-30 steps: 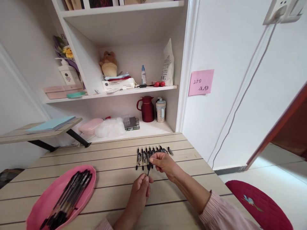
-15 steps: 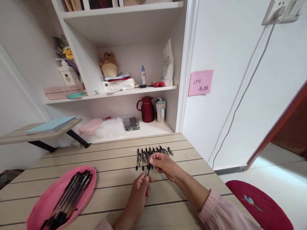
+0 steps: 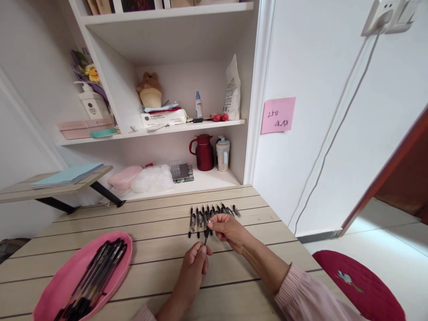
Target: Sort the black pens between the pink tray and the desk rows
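Note:
Both my hands hold one black pen (image 3: pixel 207 232) above the wooden table (image 3: pixel 160 249). My left hand (image 3: pixel 195 267) pinches its lower tip. My right hand (image 3: pixel 227 229) pinches its upper end, fingers closed. Just behind them a row of several black pens (image 3: pixel 209 214) lies side by side on the table. A pink oval tray (image 3: pixel 60 290) at the front left holds several more black pens (image 3: pixel 96 274).
Behind the table stand white shelves with a red jug (image 3: pixel 202 152), a cup (image 3: pixel 222 154), a pink case (image 3: pixel 125 176) and a plastic bag (image 3: pixel 152 177). A pink note (image 3: pixel 278 115) is stuck on the right wall. A red cushion (image 3: pixel 359 285) lies at the lower right.
Hardly anything differs; my hands keep their grip on the pen, and the view has shifted very slightly.

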A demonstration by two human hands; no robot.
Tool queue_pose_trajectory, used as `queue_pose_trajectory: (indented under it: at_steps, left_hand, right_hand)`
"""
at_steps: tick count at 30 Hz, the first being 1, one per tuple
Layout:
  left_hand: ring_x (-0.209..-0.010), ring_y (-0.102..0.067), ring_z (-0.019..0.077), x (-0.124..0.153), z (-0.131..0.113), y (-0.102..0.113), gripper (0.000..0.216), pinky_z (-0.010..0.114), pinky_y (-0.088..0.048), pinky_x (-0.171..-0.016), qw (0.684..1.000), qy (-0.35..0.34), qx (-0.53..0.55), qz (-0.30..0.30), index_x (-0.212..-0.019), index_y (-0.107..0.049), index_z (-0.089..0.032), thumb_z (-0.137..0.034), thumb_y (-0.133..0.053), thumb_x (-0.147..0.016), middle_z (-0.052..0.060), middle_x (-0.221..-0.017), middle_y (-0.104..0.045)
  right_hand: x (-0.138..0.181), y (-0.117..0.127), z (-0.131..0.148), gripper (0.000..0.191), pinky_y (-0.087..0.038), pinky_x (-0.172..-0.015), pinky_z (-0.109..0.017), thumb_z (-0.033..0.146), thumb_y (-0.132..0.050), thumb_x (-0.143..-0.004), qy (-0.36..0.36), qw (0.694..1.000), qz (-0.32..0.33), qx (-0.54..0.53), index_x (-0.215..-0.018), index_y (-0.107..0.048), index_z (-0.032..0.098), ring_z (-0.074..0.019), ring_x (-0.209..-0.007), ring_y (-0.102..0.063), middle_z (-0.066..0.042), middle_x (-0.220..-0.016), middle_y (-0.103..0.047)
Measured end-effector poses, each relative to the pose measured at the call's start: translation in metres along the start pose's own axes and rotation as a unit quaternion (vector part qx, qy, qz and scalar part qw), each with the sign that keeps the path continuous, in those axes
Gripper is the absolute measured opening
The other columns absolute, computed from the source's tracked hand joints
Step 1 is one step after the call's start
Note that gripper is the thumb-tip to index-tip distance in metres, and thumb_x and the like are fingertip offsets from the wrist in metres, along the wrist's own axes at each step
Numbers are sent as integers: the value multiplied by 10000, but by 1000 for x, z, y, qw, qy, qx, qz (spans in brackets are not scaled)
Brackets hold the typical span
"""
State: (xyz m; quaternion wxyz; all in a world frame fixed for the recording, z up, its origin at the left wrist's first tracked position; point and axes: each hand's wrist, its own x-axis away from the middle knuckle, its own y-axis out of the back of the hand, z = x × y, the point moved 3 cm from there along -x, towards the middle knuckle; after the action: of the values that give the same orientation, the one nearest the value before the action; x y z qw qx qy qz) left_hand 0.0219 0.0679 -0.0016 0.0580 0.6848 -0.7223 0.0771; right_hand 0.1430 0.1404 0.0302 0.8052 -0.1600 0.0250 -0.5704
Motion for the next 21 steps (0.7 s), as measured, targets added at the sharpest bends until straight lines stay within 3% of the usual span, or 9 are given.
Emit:
queue_pose_trajectory:
  at_steps: [6,10,14,19,21]
  left_hand:
    - [-401,-198,49,3,-3,-1,372,165,-96,-372,1000,-6,-5,-11,-740,-492,-177,-545,-506,-691,-85,-469,-309]
    - [-367,-185,42,1,-1,-1,383,174,-94,-369,1000,-5,-5,3,-738,-476,-182,-561,-495,-692,-94,-449,-311]
    - [-340,-176,40,-3,0,0,407,179,-96,-366,1000,6,-8,11,-725,-471,-186,-589,-493,-672,-102,-422,-309]
    - [-364,-205,48,0,-1,0,402,176,-115,-372,1000,-8,-16,-2,-732,-484,-182,-579,-495,-674,-93,-435,-320]
    - [-381,-219,51,2,-2,0,390,173,-122,-375,1000,-15,-20,-11,-737,-490,-179,-566,-497,-682,-87,-453,-329]
  right_hand:
    - [1,-2,1,299,-124,-370,-190,350,-709,-547,-8,999,44,1,-730,-578,152,-25,-370,-329,69,-487,-483]
    - [0,1,0,297,-123,-367,-189,364,-722,-535,-8,1000,3,15,-626,-525,160,-28,-358,-308,87,-421,-420]
    - [0,-1,0,292,-134,-368,-184,352,-712,-549,-7,999,42,8,-714,-575,154,-27,-376,-340,71,-480,-472]
    - [0,1,-1,301,-118,-366,-186,364,-720,-541,-4,1000,-8,12,-607,-509,159,-27,-349,-300,88,-401,-412]
    - [0,-1,-1,290,-119,-367,-186,360,-712,-549,-2,1000,1,5,-643,-525,160,-27,-354,-313,86,-425,-433]
